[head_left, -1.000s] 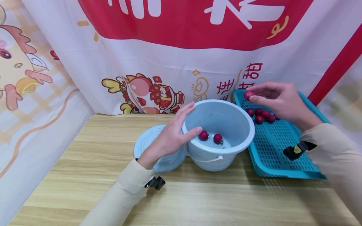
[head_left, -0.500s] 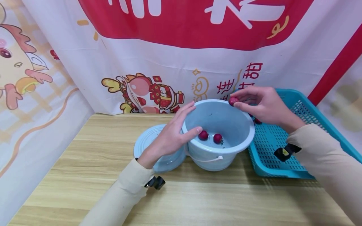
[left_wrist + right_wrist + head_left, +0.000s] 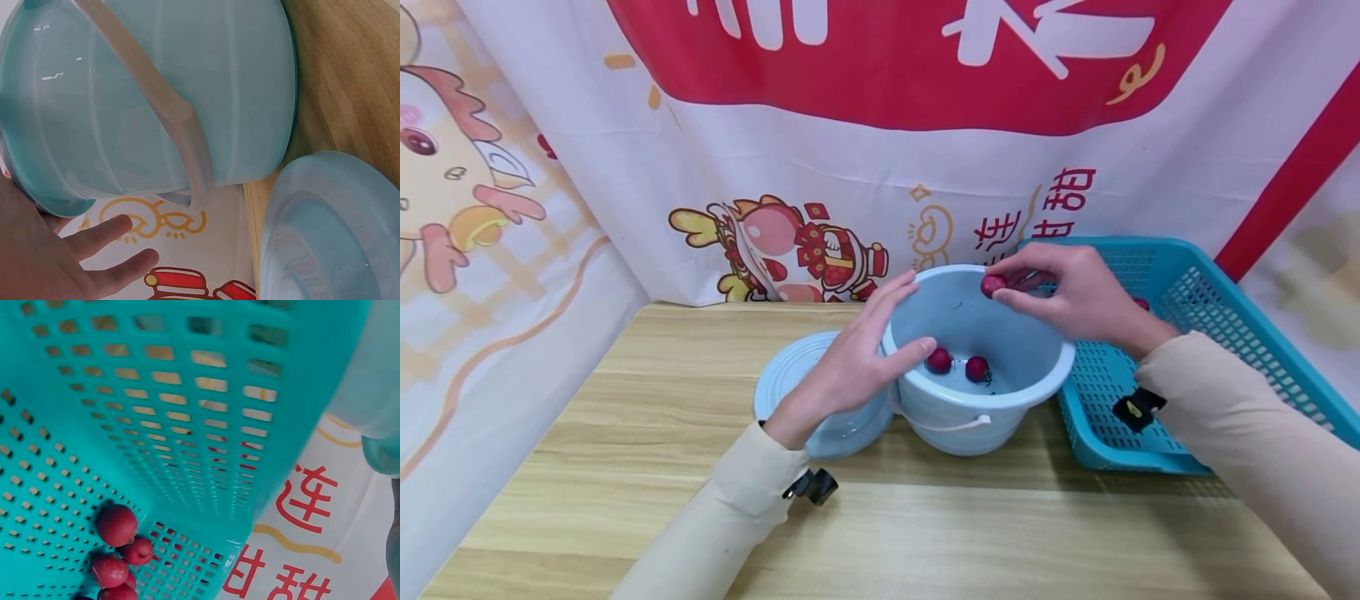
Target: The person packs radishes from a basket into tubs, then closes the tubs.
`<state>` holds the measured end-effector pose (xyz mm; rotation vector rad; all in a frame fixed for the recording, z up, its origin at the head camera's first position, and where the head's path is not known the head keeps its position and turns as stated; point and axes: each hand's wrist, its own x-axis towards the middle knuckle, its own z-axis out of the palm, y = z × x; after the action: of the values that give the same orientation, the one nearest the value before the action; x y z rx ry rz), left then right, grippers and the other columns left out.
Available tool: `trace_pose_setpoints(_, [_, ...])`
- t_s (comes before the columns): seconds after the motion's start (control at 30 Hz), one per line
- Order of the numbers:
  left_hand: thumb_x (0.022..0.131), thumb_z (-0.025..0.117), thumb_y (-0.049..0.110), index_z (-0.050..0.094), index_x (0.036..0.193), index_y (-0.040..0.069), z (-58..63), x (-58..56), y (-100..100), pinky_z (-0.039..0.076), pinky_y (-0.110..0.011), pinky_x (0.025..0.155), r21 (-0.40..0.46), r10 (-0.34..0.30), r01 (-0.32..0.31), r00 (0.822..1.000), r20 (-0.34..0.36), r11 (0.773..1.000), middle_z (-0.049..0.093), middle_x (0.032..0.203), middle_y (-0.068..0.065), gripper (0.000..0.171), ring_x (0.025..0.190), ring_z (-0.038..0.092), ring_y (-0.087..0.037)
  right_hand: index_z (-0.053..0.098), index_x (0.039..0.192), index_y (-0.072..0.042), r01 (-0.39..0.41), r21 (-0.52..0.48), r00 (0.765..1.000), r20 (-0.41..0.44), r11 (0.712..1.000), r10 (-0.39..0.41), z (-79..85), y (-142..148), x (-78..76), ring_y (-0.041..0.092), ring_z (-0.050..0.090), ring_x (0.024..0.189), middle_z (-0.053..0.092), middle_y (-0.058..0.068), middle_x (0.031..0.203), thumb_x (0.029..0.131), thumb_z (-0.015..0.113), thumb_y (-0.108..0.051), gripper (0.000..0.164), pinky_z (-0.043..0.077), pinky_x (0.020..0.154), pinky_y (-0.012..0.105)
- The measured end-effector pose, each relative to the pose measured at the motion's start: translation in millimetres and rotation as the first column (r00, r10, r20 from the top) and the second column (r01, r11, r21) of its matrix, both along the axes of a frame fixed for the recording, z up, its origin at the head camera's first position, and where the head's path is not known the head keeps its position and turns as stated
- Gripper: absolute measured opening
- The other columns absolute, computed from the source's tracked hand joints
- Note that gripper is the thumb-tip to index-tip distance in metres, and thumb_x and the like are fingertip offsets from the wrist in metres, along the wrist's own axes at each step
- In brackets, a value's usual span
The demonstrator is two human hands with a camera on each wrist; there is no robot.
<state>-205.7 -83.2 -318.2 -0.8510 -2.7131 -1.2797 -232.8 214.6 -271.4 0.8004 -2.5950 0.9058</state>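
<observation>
The left hand [image 3: 853,358], fingers apart, touches the left rim of a round light-blue plastic bucket [image 3: 966,429] holding two small dark-red radishes [image 3: 977,368]. Farther, the right hand [image 3: 1071,292] pinches another radish [image 3: 992,286] above it; more lie right, in a perforated teal plastic basket [image 3: 1108,457].

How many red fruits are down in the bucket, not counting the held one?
2. One red fruit lies in the bucket near the thumb of the left hand; a second red fruit lies just right of it. Others may be hidden low on the near side.
</observation>
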Motion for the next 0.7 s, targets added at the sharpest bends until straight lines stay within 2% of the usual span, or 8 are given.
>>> trace_pose_setpoints(0.13, [0.099, 0.058, 0.059, 0.030, 0.168, 0.030, 0.2, 0.3, 1, 0.035, -0.069, 0.123, -0.004, 0.001, -0.001, 1.000, 0.006, 1.000, 0.017, 0.177, 0.018, 0.080, 0.162, 0.030, -0.022, 0.077, 0.126, -0.016, 0.001, 0.028, 0.999, -0.048, 1.000, 0.000, -5.1, 1, -1.0, 0.019, 0.077, 0.098, 0.080, 0.002, 0.114, 0.087, 0.088, -0.015, 0.040, 0.057, 0.081, 0.013])
trace_pose_setpoints(0.2, [0.099, 0.058, 0.059, 0.029, 0.168, 0.030, 0.4, 0.5, 1, 0.035, -0.069, 0.123, -0.007, 0.003, -0.003, 1.000, 0.008, 1.000, 0.016, 0.177, 0.020, 0.080, 0.162, 0.030, -0.022, 0.077, 0.126, -0.015, 0.001, 0.035, 0.998, -0.061, 0.999, 0.001, -7.1, 1, -1.7, 0.019, 0.076, 0.098, 0.080, 0.003, 0.114, 0.087, 0.088, -0.015, 0.040, 0.062, 0.082, 0.020])
trace_pose_setpoints(0.33, [0.099, 0.058, 0.058, 0.029, 0.168, 0.030, 0.7, 0.0, 0, 0.036, -0.070, 0.122, -0.008, 0.003, -0.003, 1.000, 0.014, 1.000, 0.016, 0.176, 0.021, 0.080, 0.161, 0.031, -0.022, 0.077, 0.126, -0.014, -0.011, 0.056, 0.997, -0.081, 0.998, 0.015, -9.4, 0, -2.5, 0.017, 0.076, 0.096, 0.080, 0.003, 0.114, 0.087, 0.088, -0.015, 0.040, 0.061, 0.084, 0.021])
trace_pose_setpoints(0.43, [0.099, 0.058, 0.059, 0.029, 0.168, 0.030, 0.1, -0.2, 0, 0.036, -0.070, 0.122, -0.005, 0.002, -0.002, 1.000, 0.016, 1.000, 0.016, 0.176, 0.021, 0.080, 0.161, 0.031, -0.022, 0.077, 0.126, -0.014, -0.015, 0.070, 0.996, -0.088, 0.997, 0.021, -10.5, 0, -2.4, 0.016, 0.076, 0.096, 0.080, 0.002, 0.114, 0.088, 0.088, -0.016, 0.040, 0.055, 0.084, 0.013])
trace_pose_setpoints(0.7, [0.099, 0.057, 0.059, 0.029, 0.168, 0.031, -0.1, -0.4, 0, 0.035, -0.071, 0.122, -0.002, 0.003, -0.003, 1.000, 0.014, 1.000, 0.016, 0.177, 0.020, 0.079, 0.162, 0.030, -0.021, 0.077, 0.126, -0.015, -0.016, 0.081, 0.996, -0.090, 0.997, 0.024, -12.3, -1, -2.2, 0.015, 0.075, 0.095, 0.080, 0.001, 0.113, 0.088, 0.087, -0.017, 0.039, 0.057, 0.083, 0.017])
